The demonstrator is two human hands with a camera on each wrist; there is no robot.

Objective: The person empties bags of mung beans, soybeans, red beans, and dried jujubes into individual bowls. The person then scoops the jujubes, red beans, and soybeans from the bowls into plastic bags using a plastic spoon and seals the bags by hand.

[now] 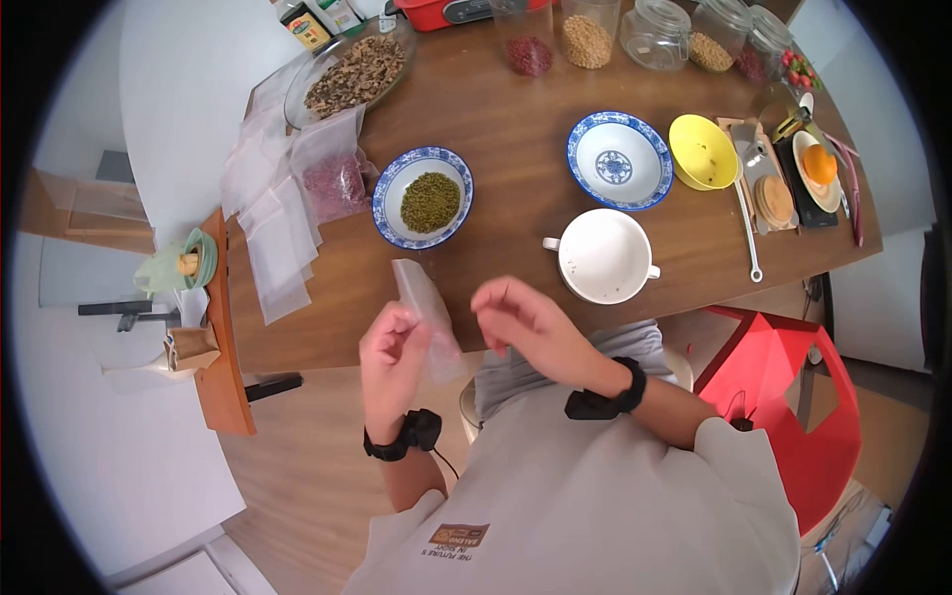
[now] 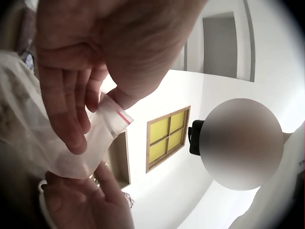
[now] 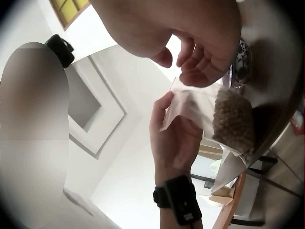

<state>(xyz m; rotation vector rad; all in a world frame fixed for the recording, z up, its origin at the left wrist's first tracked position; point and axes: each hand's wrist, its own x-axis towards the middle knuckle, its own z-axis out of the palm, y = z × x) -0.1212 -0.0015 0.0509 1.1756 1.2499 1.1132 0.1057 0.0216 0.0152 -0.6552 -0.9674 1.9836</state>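
My left hand point(image 1: 394, 352) pinches a clear zip bag point(image 1: 426, 307) near its top, over the table's front edge. In the right wrist view, pale brown beans point(image 3: 233, 119) fill the lower part of the bag. A red zip strip point(image 2: 125, 116) shows at its mouth in the left wrist view. My right hand point(image 1: 526, 322) is just to the right of the bag, its fingers loosely bent with nothing between them. Just beyond the hands stands a blue-and-white bowl point(image 1: 387, 213) of green beans point(image 1: 430, 203).
A white two-handled pot point(image 1: 605, 256), another patterned bowl point(image 1: 620, 164) and a yellow bowl point(image 1: 703, 152) stand to the right. Flat empty bags point(image 1: 273, 253) and a bag of red beans point(image 1: 335, 186) lie left. Jars point(image 1: 655, 35) line the back; a red chair point(image 1: 783, 426) stands at right.
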